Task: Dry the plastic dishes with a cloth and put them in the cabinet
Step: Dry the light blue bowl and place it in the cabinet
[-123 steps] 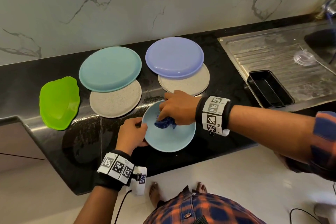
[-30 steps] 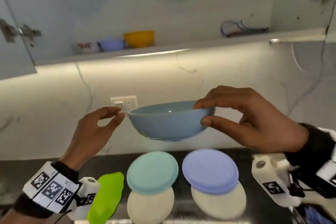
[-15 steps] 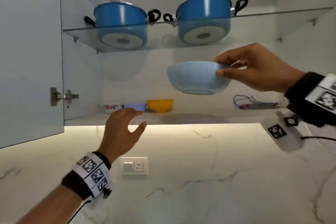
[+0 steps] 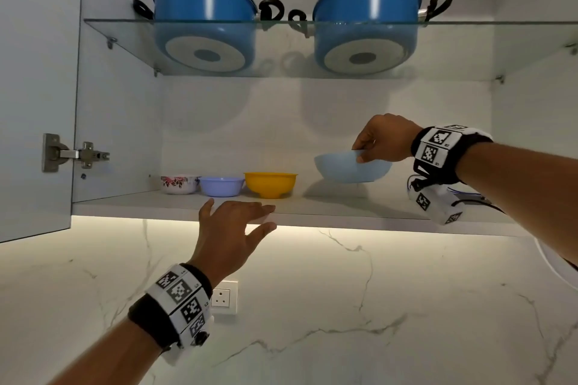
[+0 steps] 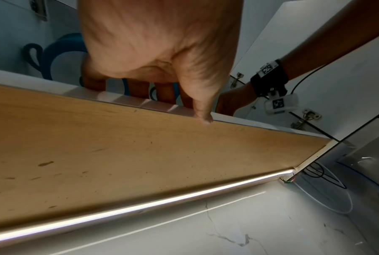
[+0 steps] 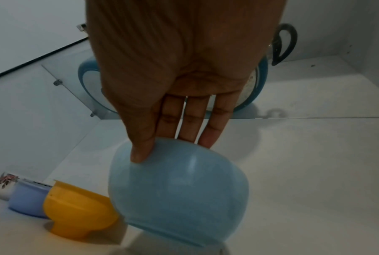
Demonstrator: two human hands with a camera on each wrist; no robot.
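Cabinet shelf [image 4: 344,206], pale blue smooth round bowl [image 4: 350,169] just above it

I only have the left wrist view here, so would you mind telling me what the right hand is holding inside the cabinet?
Observer: The right hand pinches the rim of a light blue bowl, thumb outside and fingers inside.
Operator: Thank you. Has the bowl been set down on the shelf yet?
Observer: It looks just above the lower shelf, with its shadow beneath; I cannot tell whether it touches.
Operator: Is anything else standing on that shelf?
Observer: Yes, to the bowl's left stand a yellow bowl, a lavender bowl and a floral cup in a row.
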